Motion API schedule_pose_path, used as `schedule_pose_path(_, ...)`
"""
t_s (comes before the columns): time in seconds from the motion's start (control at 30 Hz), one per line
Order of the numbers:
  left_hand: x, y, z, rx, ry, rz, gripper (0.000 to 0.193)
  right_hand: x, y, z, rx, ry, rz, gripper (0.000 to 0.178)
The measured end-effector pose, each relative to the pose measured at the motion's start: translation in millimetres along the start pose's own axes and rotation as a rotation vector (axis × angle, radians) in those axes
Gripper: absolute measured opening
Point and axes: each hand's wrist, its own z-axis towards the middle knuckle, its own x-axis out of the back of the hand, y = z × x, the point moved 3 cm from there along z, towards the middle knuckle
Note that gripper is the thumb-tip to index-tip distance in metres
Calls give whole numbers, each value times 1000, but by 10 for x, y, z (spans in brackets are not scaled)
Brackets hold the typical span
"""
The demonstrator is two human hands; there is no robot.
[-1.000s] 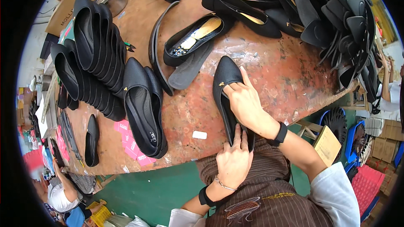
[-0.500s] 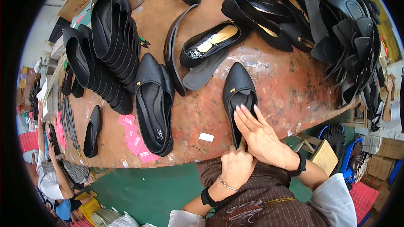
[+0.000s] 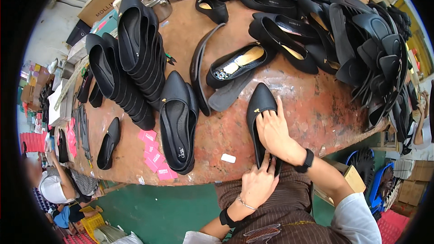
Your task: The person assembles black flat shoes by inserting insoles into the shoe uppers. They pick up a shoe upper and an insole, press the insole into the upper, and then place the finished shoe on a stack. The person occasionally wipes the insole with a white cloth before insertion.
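A black pointed flat shoe [image 3: 261,96] with a small gold ornament lies near the table's front edge, toe pointing away from me. My right hand [image 3: 276,138] reaches over its opening. The index finger lies along the shoe's right side, and the other fingers dip inside, their tips hidden. At the heel, my left hand [image 3: 258,181] holds the back end between its fingers. Left of it stands a nested pair of similar flats [image 3: 177,126], insoles showing. A small white label [image 3: 228,158] lies between them.
Tall stacks of nested black flats [image 3: 140,58] rise at the left, and a single small shoe [image 3: 108,144] lies nearby. Pink cards [image 3: 154,157] are scattered at the front. A loose grey insole [image 3: 230,92] lies under an open shoe [image 3: 239,63]. Piled insoles [image 3: 375,40] crowd the right.
My view has shifted, so the table sits lower. My right hand has curled its fingers into the shoe instead of lying flat over it. My left fingers now stretch up over the heel.
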Motion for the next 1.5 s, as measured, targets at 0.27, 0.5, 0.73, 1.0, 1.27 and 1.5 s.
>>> schedule_pose_path(0.27,123,-36,-28,-72,-1,-49,32,1,1,213,69,-324,-28,20)
schedule_pose_path(0.5,1684,-712,-652,-184,102,-718,32,1103,750,213,-220,77,1075,29)
schedule_pose_path(0.73,1644,-1100,-264,322,350,299,20,19,7,780,95,166,376,54)
schedule_pose_path(1.0,1451,-1101,-382,586,241,359,24,270,345,943,-29,245,886,21)
schedule_pose_path(1.27,1338,-516,970,183,472,3,58,1407,908,200,-622,695,1832,44)
schedule_pose_path(1.5,699,-1098,1435,121,683,118,22,1116,1070,-558,-852,367,2253,51)
